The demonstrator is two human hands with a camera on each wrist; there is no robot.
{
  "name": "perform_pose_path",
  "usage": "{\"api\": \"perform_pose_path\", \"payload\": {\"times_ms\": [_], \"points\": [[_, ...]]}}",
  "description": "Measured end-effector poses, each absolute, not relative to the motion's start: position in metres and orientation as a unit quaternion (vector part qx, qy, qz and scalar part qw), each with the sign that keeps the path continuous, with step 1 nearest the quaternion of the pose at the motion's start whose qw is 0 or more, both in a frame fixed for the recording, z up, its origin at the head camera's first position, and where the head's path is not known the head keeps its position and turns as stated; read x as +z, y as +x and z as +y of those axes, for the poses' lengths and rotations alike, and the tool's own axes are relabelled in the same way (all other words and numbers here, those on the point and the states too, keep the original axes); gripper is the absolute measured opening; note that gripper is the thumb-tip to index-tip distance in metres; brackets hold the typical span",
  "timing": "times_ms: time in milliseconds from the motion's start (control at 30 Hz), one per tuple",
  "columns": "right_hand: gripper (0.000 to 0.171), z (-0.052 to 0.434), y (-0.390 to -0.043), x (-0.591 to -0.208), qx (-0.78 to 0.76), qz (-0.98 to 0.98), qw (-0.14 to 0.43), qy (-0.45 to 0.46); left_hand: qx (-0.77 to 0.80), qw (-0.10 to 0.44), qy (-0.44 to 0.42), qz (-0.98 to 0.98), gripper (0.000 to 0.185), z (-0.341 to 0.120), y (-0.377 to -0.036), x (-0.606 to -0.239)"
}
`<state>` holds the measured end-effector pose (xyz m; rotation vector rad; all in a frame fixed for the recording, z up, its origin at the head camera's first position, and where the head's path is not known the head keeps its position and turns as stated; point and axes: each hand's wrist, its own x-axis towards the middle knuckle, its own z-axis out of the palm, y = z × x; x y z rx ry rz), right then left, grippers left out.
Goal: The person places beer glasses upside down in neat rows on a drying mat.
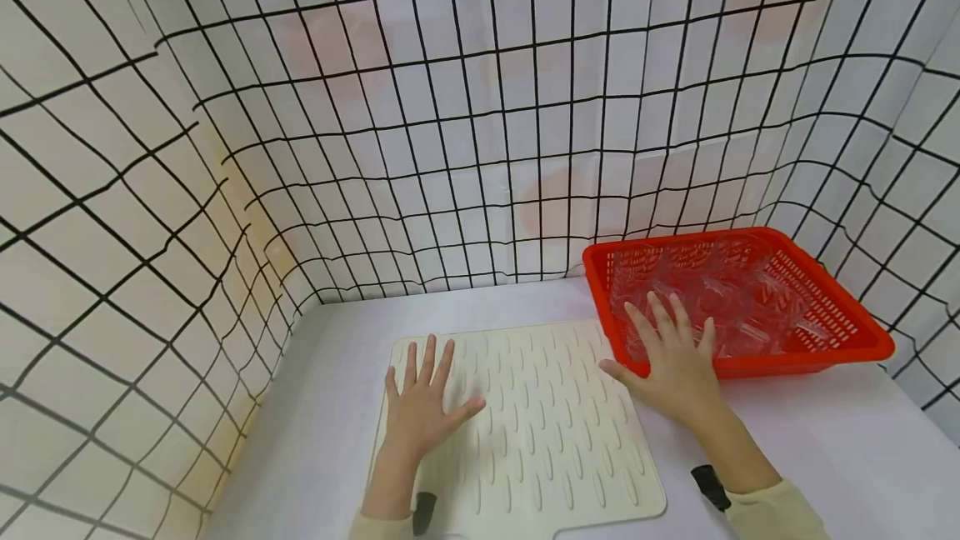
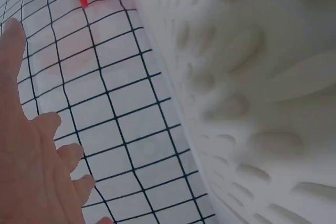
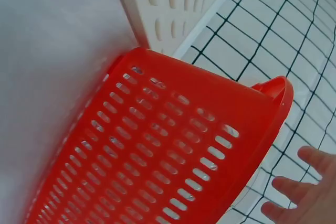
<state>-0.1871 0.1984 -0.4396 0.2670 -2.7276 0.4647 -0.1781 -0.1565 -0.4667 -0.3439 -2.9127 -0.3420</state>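
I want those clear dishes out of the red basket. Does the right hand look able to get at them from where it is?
Probably yes. The right hand is open, its fingers stretched over the near rim of the red basket. The basket has no lid, and nothing shows between the hand and the clear dishes.

Pale yellow sleeves point(image 1: 780, 511) are worn at the frame's lower edge; a black strap point(image 1: 709, 487) is seen at each wrist.

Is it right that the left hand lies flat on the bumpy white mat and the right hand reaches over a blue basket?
Not quite. The basket is red, not blue; the head view shows it. The left hand does lie flat on the bumpy white mat, and the right hand reaches over the basket's rim.
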Motion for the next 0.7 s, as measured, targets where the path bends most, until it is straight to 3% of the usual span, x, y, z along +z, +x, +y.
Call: {"api": "perform_pose_path", "payload": {"times_ms": [133, 267, 400, 533, 700], "points": [[0.081, 0.205, -0.187, -0.442, 0.191, -0.949, 0.234, 0.088, -0.137, 0.105, -0.118, -0.978, 0.094, -0.165, -0.173, -0.476], [0.062, 0.216, -0.186, -0.443, 0.221, -0.913, 0.326, 0.101, -0.154, 0.114, -0.122, -0.974, 0.088, -0.177, -0.168, -0.484], [0.048, 0.229, -0.185, -0.441, 0.239, -0.88, 0.394, 0.115, -0.17, 0.097, -0.124, -0.973, 0.081, -0.188, -0.164, -0.49], [0.046, 0.241, -0.183, -0.442, 0.242, -0.882, 0.392, 0.1, -0.194, 0.045, -0.123, -0.972, 0.091, -0.198, -0.158, -0.496], [0.048, 0.255, -0.183, -0.448, 0.229, -0.908, 0.346, 0.063, -0.208, -0.002, -0.127, -0.97, 0.109, -0.21, -0.148, -0.505]]}}
